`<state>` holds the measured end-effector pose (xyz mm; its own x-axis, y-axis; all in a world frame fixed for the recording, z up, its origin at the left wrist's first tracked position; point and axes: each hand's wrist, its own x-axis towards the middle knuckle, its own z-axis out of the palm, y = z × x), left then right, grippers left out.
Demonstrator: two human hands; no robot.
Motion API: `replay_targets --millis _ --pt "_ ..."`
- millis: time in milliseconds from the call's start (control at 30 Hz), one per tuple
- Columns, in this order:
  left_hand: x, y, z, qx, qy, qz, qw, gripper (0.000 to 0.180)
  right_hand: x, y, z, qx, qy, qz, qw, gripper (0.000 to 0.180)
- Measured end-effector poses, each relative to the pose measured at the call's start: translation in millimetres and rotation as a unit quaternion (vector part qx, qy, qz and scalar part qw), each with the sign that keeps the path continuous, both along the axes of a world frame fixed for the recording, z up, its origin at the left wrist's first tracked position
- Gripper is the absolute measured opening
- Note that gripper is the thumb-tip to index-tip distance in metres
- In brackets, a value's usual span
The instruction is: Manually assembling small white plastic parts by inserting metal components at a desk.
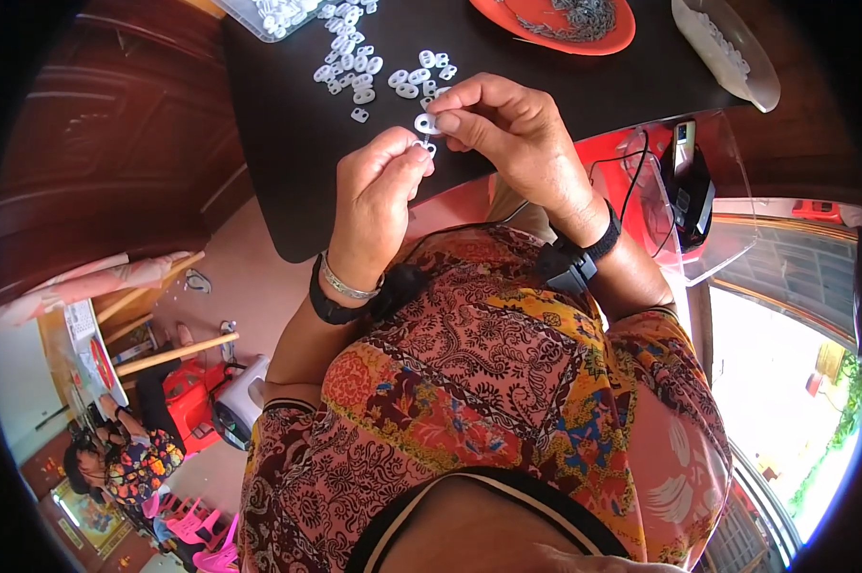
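Note:
Just past the near edge of the dark table, both my hands are pinched close together. My right hand (525, 134) grips a small white oval plastic piece (424, 124) with a hole in it, between thumb and forefinger. Below it, my left hand (376, 191) pinches a second small white piece (429, 150), mostly covered by the fingertips. A thin metal spring (426, 138) seems to sit between the two pieces. Loose white plastic pieces (363, 80) lie heaped beyond my hands, some oval with two holes, others smaller and squarish.
On the table (273, 143) are a clear tub (248, 17) of white pieces, an orange plate (625, 36) of metal springs and a whitish tray (763, 88) with small white parts. Clear plastic panels (665, 215) stand right of the table. Another person (130, 458) sits at the lower left.

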<state>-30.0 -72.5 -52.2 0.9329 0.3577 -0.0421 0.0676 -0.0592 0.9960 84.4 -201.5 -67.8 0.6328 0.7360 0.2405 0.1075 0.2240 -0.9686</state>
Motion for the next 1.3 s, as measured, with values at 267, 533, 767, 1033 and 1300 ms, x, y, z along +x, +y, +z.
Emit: replay_targets --millis 267,533,767,1033,1300 --pt "-1 2 -3 0.014 -0.021 -0.006 1.000 0.021 -3 0 -2 -0.023 -0.002 0.014 1.000 0.013" --pt "1 2 1 -0.044 0.009 -0.008 0.999 0.023 -8 -2 -4 -0.010 -0.042 0.029 0.999 0.026" --pt "1 4 -2 -0.112 0.005 -0.008 0.994 0.031 -10 -3 0 -0.035 -0.109 0.010 0.993 0.025" --pt "3 -3 -3 -0.035 -0.007 0.032 0.999 0.035 -17 0 4 -0.015 -0.227 -0.058 0.972 0.031" --pt "0 -2 -6 -0.085 -0.047 0.034 0.995 0.031 -18 0 -1 0.015 -0.321 -0.089 0.943 0.030"
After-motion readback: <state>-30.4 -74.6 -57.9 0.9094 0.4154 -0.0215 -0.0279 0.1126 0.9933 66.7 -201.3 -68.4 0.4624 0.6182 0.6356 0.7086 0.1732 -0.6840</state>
